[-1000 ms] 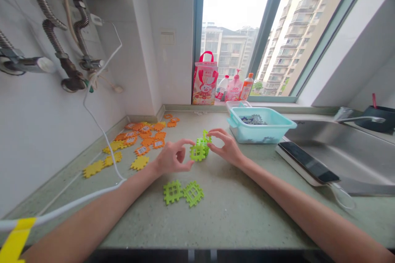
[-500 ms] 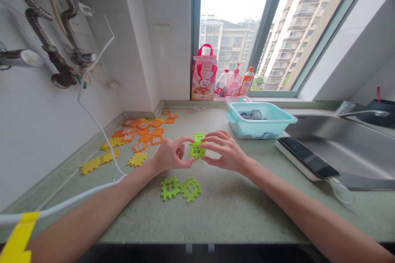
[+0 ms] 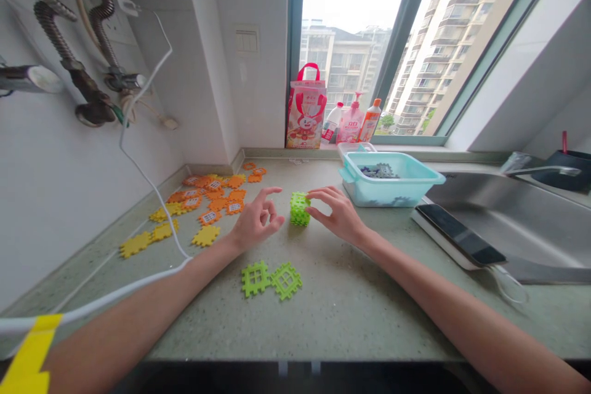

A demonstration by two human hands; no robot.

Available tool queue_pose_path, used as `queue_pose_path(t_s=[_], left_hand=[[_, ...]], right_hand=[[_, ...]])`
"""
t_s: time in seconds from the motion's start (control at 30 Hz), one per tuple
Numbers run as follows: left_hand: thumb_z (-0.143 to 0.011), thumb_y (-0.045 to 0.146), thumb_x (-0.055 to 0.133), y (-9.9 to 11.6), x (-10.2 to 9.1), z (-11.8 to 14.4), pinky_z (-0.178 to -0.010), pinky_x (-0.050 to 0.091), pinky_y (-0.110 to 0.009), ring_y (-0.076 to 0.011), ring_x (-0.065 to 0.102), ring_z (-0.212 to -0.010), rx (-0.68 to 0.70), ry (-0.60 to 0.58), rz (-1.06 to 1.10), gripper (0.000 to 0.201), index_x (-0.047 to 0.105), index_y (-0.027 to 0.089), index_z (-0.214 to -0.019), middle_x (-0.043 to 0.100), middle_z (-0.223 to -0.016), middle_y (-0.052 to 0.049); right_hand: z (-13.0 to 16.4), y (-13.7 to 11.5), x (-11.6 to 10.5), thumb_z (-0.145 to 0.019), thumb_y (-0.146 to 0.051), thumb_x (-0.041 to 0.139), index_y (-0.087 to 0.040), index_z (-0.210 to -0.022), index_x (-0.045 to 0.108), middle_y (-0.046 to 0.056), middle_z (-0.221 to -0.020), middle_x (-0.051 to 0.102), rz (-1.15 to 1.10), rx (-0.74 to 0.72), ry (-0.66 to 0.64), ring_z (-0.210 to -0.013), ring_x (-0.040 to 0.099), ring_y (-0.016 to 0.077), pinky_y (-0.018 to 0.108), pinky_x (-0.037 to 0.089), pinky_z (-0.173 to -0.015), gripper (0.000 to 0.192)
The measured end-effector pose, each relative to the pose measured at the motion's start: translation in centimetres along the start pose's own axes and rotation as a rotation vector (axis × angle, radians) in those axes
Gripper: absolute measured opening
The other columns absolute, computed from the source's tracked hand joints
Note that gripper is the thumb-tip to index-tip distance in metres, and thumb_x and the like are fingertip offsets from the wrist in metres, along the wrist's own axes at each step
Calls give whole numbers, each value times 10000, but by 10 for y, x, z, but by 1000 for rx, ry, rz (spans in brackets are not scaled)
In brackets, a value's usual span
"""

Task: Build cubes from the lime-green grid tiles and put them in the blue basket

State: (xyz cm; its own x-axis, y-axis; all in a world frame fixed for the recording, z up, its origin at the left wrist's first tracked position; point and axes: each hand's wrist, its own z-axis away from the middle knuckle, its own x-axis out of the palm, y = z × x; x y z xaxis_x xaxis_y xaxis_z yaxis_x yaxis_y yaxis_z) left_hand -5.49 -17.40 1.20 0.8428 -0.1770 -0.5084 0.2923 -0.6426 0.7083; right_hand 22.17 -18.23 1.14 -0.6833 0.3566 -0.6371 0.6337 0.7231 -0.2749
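A small green cube of interlocking plastic tiles (image 3: pixel 300 209) stands on the speckled counter (image 3: pixel 351 308). My right hand (image 3: pixel 336 214) touches its right side with thumb and fingertips. Just left of the cube my left hand (image 3: pixel 257 223) hovers with fingers apart, holding nothing. Two loose green tiles (image 3: pixel 271 279) lie flat on the counter nearer to me, between my forearms.
Orange tiles (image 3: pixel 215 194) and yellow tiles (image 3: pixel 161 232) are scattered at the left by the wall. A white cable (image 3: pixel 138 166) hangs down across them. A teal tub (image 3: pixel 390 178) holding grey pieces stands behind right; a phone (image 3: pixel 458 242) lies by the steel sink (image 3: pixel 521 221). Bottles (image 3: pixel 351 124) and a bag (image 3: pixel 305 116) line the windowsill.
The green cube came down from between both hands onto the counter. My left hand let go and opened beside it; my right hand stays on it.
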Motion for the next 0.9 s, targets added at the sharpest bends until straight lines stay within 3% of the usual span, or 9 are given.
queue_pose_path(t_s=[0.13,0.2,0.37,0.47,0.57,0.63,0.77,0.9], left_hand=[[-922,368,633,-2,-3,-1,-479,277,-196,-72,363,-457,-43,-10,-27,534,511,213,-1418,547,-702,88],[-965,412,584,-4,-5,-3,-492,289,-203,-81,383,-468,-61,1,-44,462,551,203,-1376,529,-677,85],[-1043,513,454,-9,-9,-5,-566,388,-223,-128,528,-565,-99,27,-38,438,625,176,-1265,549,-645,54],[-1049,521,432,-12,-10,-5,-567,387,-229,-134,537,-571,-119,19,-69,443,665,179,-1206,567,-648,44],[-1053,510,410,-15,-10,-5,-586,389,-241,-139,543,-579,-126,11,-105,444,698,188,-1158,569,-637,42],[-1055,512,391,-17,-10,-6,-593,384,-253,-143,542,-574,-125,4,-143,465,726,191,-1090,575,-624,38],[-1046,494,371,-15,-7,-8,-599,380,-268,-153,556,-569,-136,-31,-173,494,748,188,-952,590,-597,27],[-1053,519,394,-10,-5,-8,-587,379,-264,-152,570,-557,-172,-57,-183,457,718,202,-1108,604,-601,44]], right_hand=[[0,-14,-12,-998,-347,666,-278,-1196,725,86,-1301,714,57,-34,25,-1181,645,276,499,510,-1037,218],[0,-30,-18,-989,-311,660,-272,-1197,721,83,-1253,730,17,-105,10,-1128,658,259,474,519,-1010,220],[10,-70,-11,-934,-425,721,-246,-1200,729,77,-1212,761,-194,-393,-447,-1049,682,232,402,539,-955,321],[20,-79,3,-940,-429,720,-244,-1162,744,54,-1202,777,-261,-439,-542,-1033,692,210,365,540,-940,290],[22,-77,10,-918,-439,741,-253,-1103,752,36,-1132,798,-242,-455,-470,-960,707,198,358,545,-881,264],[17,-71,8,-907,-453,758,-261,-1093,752,42,-1136,797,-183,-430,-341,-956,712,206,375,545,-877,267],[-2,-46,-4,-968,-356,723,-274,-1156,744,55,-1235,767,-32,-188,-25,-1042,701,223,412,545,-949,206],[-14,-19,-9,-1000,-368,694,-278,-1151,765,58,-1215,770,69,-27,65,-1063,694,241,438,547,-986,190]])
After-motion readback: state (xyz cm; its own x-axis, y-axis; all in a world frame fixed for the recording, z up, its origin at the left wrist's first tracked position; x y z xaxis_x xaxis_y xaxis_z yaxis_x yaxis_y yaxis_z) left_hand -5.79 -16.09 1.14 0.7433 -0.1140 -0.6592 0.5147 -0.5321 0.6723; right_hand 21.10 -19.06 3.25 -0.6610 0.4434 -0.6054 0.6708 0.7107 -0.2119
